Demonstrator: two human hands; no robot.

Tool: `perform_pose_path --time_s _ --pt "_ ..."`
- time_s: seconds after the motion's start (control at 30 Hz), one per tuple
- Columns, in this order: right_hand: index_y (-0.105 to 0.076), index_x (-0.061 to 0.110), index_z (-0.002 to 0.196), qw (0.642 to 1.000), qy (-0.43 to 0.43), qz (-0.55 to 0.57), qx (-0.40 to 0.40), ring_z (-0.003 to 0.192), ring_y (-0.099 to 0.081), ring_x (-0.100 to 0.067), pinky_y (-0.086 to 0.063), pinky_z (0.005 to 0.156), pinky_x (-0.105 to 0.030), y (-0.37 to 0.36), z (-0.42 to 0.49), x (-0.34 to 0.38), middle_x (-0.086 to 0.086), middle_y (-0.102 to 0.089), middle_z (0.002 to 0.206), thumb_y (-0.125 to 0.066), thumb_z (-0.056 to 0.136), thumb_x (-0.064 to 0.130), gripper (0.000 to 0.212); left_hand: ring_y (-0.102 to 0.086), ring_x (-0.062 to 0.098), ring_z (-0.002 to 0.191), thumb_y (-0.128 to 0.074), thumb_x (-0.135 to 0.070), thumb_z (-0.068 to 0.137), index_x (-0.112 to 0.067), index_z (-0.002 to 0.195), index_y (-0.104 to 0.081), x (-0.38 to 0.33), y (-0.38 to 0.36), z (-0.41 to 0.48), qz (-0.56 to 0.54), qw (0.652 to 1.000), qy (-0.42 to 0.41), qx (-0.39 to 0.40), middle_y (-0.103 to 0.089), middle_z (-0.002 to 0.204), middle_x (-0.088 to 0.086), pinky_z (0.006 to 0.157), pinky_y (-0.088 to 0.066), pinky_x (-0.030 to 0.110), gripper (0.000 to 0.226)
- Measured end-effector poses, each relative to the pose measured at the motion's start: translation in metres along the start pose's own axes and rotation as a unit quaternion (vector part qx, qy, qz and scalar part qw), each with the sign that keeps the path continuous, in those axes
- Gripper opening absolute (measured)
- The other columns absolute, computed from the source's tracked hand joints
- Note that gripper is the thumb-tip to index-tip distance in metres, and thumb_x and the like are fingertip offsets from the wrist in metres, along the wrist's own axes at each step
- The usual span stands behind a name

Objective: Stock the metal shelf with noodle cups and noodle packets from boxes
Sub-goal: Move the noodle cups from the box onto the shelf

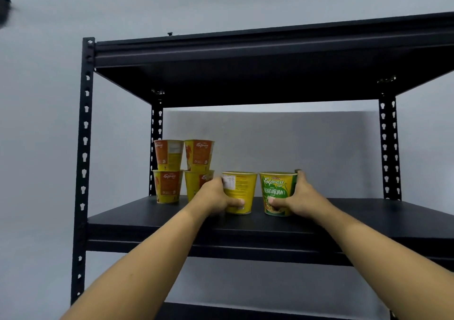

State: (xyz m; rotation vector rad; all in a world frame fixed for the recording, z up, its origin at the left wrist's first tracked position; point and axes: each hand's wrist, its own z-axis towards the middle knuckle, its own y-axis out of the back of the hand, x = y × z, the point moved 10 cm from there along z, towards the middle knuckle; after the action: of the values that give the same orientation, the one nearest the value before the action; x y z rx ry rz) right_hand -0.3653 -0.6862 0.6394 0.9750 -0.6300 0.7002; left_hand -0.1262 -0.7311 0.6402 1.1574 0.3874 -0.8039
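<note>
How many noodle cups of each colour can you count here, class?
Orange cups: 4
Yellow cup, held by left hand: 1
Green cup, held by right hand: 1
Total: 6

Two cup stacks (169, 184) sitting side by side at the back left of the shelf board (368, 211), left cup (243, 192) and right cup (275, 194) standing just apart, nearer the front and right of them, left hand (213, 197) wrapping the left cup's outer side, right hand (304, 197) wrapping the right cup's

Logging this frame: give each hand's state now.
Left hand: grips the yellow noodle cup.
Right hand: grips the green vegetarian noodle cup.
</note>
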Motion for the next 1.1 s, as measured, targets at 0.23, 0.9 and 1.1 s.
perform_pose_path --time_s 0.23,0.9,1.1 --pt "-0.016 0.014 0.156 0.999 -0.045 -0.023 0.009 0.105 -0.059 -0.022 -0.053 0.092 -0.038 -0.012 0.046 -0.015 0.000 -0.057 0.109 -0.096 0.065 0.023 0.122 -0.066 0.027 0.109 -0.089 -0.045 0.076 -0.016 0.132 -0.050 0.006 -0.008 0.034 0.053 0.997 0.033 0.035 -0.064 0.124 0.006 0.097 -0.057 0.045 0.074" --pt "-0.034 0.013 0.131 0.995 -0.093 -0.034 0.009 0.110 -0.058 -0.029 -0.053 0.100 -0.045 -0.022 0.065 -0.031 -0.010 -0.059 0.120 -0.088 0.074 0.013 0.078 -0.055 0.033 0.128 -0.076 -0.036 0.093 -0.014 0.147 -0.035 0.002 -0.021 0.040 0.029 0.998 0.042 0.043 -0.054 0.140 0.012 0.109 -0.047 0.048 0.071" --pt "-0.042 0.013 0.131 0.995 -0.086 -0.056 -0.001 0.118 -0.058 -0.031 -0.051 0.099 -0.045 -0.021 0.067 -0.035 -0.010 -0.059 0.125 -0.092 0.073 0.026 0.078 -0.047 0.032 0.137 -0.072 -0.034 0.096 -0.015 0.153 -0.033 0.005 -0.022 0.042 0.034 0.998 0.039 0.039 -0.046 0.151 0.011 0.113 -0.042 0.044 0.071"
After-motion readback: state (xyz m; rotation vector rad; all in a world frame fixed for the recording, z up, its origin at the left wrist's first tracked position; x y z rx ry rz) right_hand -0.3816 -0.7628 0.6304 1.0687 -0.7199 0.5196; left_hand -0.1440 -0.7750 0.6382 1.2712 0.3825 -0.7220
